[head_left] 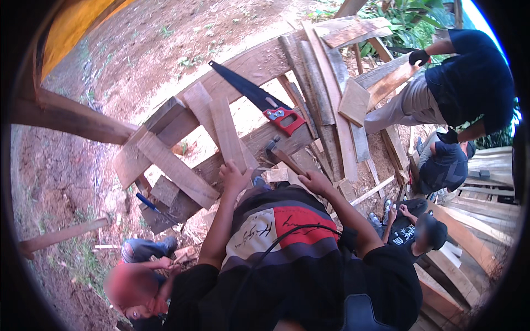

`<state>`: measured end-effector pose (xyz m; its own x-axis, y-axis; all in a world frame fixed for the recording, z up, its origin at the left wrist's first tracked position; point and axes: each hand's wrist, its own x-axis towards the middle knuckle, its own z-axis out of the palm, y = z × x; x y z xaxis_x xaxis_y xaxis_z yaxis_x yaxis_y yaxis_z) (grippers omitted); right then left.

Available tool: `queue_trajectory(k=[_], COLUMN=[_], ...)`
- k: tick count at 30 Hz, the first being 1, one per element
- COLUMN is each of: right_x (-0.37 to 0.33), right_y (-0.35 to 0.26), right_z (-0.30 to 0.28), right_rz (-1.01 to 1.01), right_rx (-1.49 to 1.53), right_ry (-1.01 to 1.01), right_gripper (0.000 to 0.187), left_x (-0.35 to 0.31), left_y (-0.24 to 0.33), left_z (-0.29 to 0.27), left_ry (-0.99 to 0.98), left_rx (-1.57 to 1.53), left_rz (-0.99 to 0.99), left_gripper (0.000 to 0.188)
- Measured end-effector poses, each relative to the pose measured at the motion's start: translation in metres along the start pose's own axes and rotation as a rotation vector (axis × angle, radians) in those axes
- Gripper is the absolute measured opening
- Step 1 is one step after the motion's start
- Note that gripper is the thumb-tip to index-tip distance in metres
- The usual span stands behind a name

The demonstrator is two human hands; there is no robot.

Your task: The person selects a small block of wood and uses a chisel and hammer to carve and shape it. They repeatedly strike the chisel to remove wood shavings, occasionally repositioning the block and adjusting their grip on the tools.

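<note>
My right hand [316, 182] is closed around the wooden handle of a hammer [287, 159]; its metal head [271, 145] points away from me over the bench plank. My left hand [234, 177] grips the near end of a short wooden board [227, 132] that slants away across the bench. Another pale board [200, 106] lies beside it on the left. Beyond the hammer, a handsaw [251, 91] with a red handle [285, 119] rests across the bench planks, its dark blade pointing to the far left.
Long planks [326, 88] are piled on the bench's right side. A blue-handled tool [150, 202] lies on wood blocks at the left. At the far right a person [469, 83] in dark gloves stands by a board. Others sit at lower left [138, 281] and right [419, 231].
</note>
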<state>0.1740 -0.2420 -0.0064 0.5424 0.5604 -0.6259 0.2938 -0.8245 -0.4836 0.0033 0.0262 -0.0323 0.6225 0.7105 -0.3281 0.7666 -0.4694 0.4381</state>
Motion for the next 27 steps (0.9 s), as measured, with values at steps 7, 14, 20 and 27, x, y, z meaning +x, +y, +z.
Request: queue_trajectory(k=[7,14,20,27], right_x=[0.026,0.019,0.022,0.015], right_y=[0.026,0.013,-0.003,-0.004], right_z=[0.022,0.029,-0.017,-0.034], right_rz=[0.117,0.177,0.169,0.119], right_rx=[-0.025,-0.005,-0.122,-0.148], right_ry=[-0.029,-0.006,-0.051,-0.043], right_gripper=[0.057,0.065,0.061,0.056], left_x=[0.002,0.0,0.005,-0.004], left_y=[-0.005,0.007,-0.006,0.006], left_z=[-0.005,-0.003,0.013,0.015], left_ry=[-0.042,-0.01,0.055,0.043], left_rx=[-0.034,-0.071,-0.077,-0.04], left_rz=[0.009,-0.059,0.048,-0.064], left_gripper=[0.079,0.075,0.08,0.082])
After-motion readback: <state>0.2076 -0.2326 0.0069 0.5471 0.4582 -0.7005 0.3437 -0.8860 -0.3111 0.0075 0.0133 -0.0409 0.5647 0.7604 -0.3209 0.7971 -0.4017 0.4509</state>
